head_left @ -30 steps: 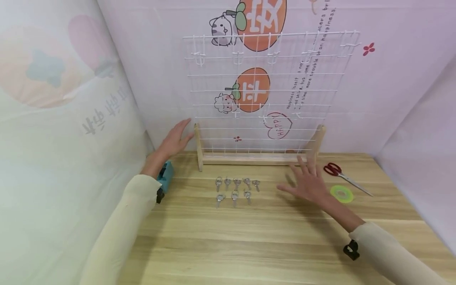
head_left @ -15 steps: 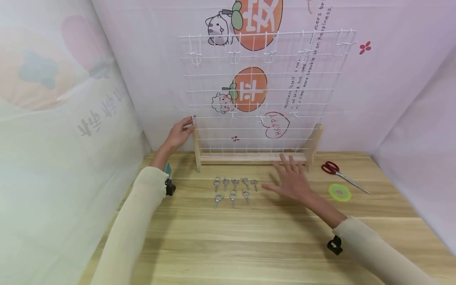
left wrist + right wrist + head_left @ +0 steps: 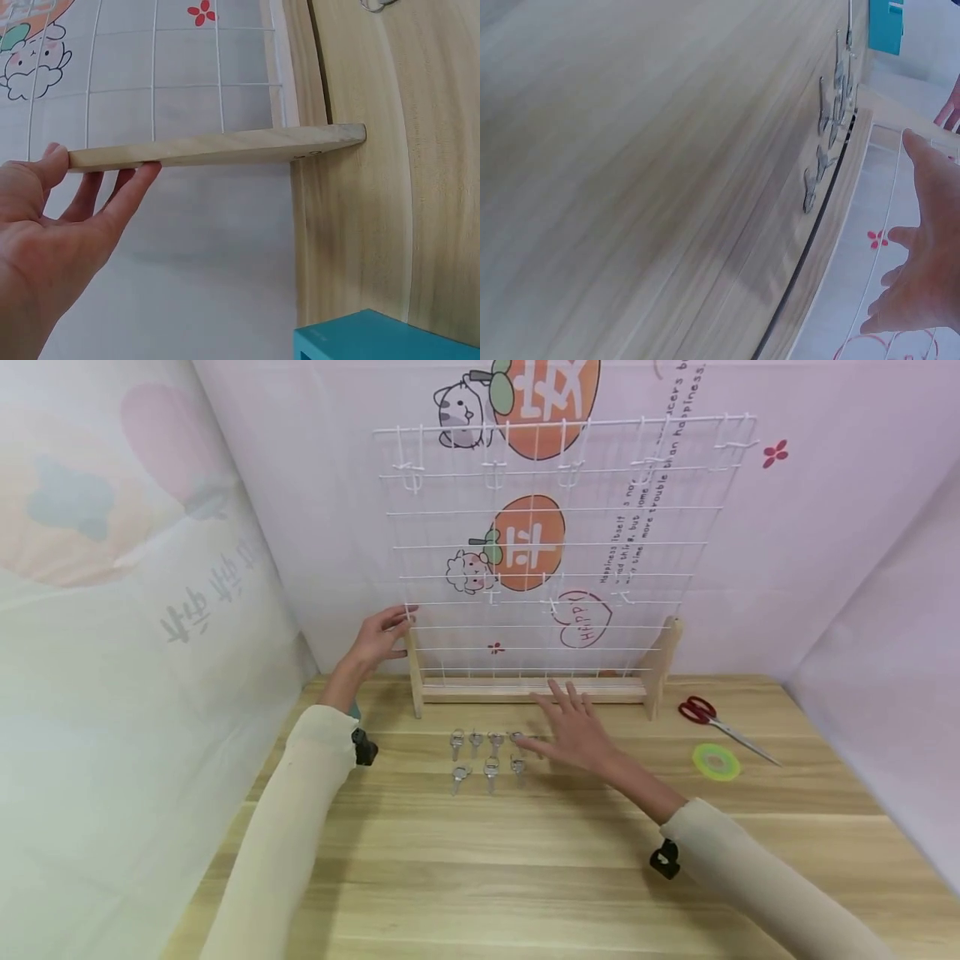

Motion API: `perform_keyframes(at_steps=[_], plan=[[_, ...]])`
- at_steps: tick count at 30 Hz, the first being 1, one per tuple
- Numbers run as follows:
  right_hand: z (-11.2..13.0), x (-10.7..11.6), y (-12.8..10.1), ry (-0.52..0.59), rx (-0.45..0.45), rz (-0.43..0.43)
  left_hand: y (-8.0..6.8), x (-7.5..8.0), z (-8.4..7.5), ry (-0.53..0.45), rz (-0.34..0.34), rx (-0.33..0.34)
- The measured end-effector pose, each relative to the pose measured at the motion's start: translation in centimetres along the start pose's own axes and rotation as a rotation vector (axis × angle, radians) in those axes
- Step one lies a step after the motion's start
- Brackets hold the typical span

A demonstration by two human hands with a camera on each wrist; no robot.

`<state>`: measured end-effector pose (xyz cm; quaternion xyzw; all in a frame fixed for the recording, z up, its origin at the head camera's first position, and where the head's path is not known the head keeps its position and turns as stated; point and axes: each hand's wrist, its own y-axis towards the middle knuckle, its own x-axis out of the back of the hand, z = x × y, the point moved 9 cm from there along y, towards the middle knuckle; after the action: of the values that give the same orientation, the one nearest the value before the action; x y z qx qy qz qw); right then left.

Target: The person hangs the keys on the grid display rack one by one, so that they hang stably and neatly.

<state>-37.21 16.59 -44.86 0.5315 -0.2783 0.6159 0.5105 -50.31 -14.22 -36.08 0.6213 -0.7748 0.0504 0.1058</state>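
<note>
Several small silver keys lie in two rows on the wooden table, in front of a white wire grid rack with wooden posts and base. My left hand holds the top of the rack's left post between thumb and fingers. My right hand hovers flat with fingers spread, just right of the keys, its thumb tip by the rightmost key of the back row. In the right wrist view the keys lie ahead of the spread fingers.
Red-handled scissors and a green tape roll lie at the table's right. A teal box sits near the left post, mostly behind my left arm. Several white hooks hang on the grid. Fabric walls close in on three sides.
My right hand has slid left from near the right post to the keys. My left hand has moved onto the left post's top and closed around it.
</note>
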Motion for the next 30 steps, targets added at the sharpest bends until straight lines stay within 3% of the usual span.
perform_keyframes(at_steps=[10, 16, 24, 30], plan=[[3.0, -1.3, 2.8, 0.066, 0.045, 0.013, 0.2, 0.3, 0.6, -0.072, 0.014, 0.046], [4.7, -2.3, 4.6, 0.189, 0.093, 0.004, 0.0, 0.6, 0.7, -0.127, 0.013, 0.049], [6.6, -4.0, 6.4, 0.313, 0.159, 0.022, -0.3, 0.8, 0.5, -0.137, 0.014, 0.053], [7.7, -5.3, 7.3, 0.322, 0.212, 0.04, 0.0, 0.7, 0.7, -0.14, 0.018, 0.058]])
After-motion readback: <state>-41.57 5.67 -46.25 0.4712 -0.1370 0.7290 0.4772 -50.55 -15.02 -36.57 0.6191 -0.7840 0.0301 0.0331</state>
